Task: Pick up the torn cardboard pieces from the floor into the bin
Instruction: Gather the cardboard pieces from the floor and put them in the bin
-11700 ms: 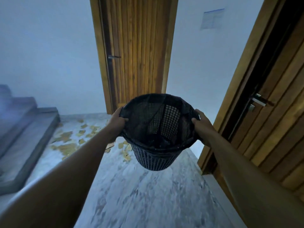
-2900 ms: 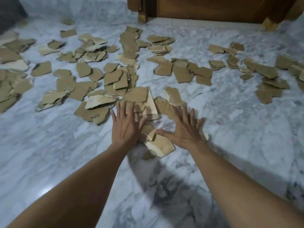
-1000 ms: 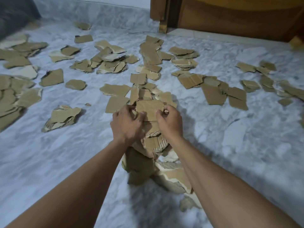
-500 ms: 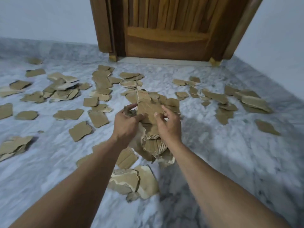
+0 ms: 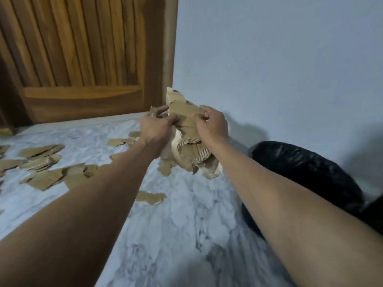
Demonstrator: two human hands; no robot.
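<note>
In the head view, bare grey-veined marble floor [image 5: 176,235] is seen between the arms and reaching the black plastic-lined round bin [image 5: 300,166], set at the right by the pale wall [image 5: 290,59]. A bundle of torn brown cardboard pieces [image 5: 187,139] is held above the floor, left of the bin, gripped with curled fingers by the left hand [image 5: 154,129] and right hand [image 5: 211,125]. Loose cardboard scraps [image 5: 41,164] are scattered at the left, before the slatted wooden door [image 5: 83,59].

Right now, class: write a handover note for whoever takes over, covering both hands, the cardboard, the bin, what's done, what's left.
Hands: left hand and right hand both grip one bundle of torn cardboard, held above the floor.
The bin, black-lined, sits to the right by the wall; the bundle is not yet over it.
Done: one bundle gathered and lifted.
To do: drop it in the bin, then collect the loose pieces scattered to the left.
</note>
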